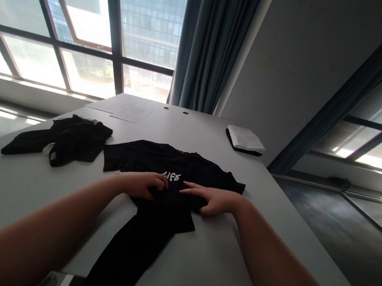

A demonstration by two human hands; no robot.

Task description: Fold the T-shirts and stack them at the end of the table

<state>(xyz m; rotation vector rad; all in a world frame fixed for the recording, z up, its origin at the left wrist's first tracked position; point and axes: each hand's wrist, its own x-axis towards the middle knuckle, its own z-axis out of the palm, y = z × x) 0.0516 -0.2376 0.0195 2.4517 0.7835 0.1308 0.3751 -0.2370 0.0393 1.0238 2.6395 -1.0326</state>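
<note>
Cloth [130, 249], black and narrow, runs from the person's side over the near edge of the table [214, 267] and up to the shirt, slanting a little rightward as it goes away; I cannot tell whether it belongs to the shirt. Beyond the edge, both hands rest on the black shirt. The left hand [144, 185] has its fingers bent inward, and I cannot tell whether they pinch any fabric. The right hand [211, 199] lies with fingers stretched leftward and thumb spread away from them.

The black shirt [205, 167] lies in the middle of the table, its collar pointing to the far end and its sleeves out to left and right. Its longest line, as it lies, goes crosswise from sleeve to sleeve. White lettering [171, 177] sits between the hands, upright to the person.

To the left is a crumpled heap of black clothing [76, 137], one end stretching left and nearer. Farther off at right, a folded white cloth [245, 138] lies on something black. Papers [132, 112] lie at the far left, before a blue curtain [213, 45].
</note>
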